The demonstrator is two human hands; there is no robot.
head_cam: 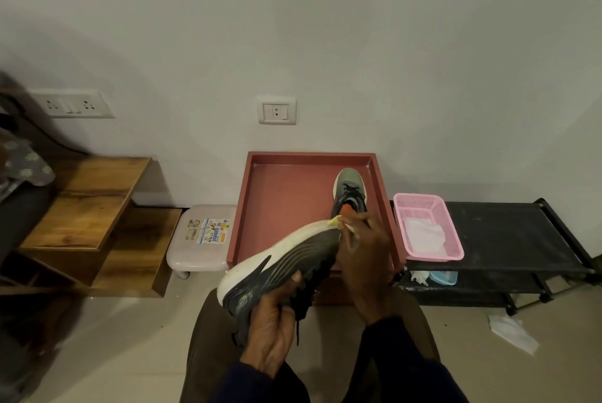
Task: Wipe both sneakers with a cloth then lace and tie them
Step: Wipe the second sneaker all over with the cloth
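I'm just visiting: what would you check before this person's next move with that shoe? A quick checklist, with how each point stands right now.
1. Left hand grips the held sneaker at its heel end: ok.
2. Cloth under the right hand at the toe: cannot tell, only a white scrap shows.
3. Held sneaker's laces tied: not ok, a lace hangs loose.
4. Second sneaker waiting in the red tray: ok.
5. Spare white cloth in the pink basket: ok.
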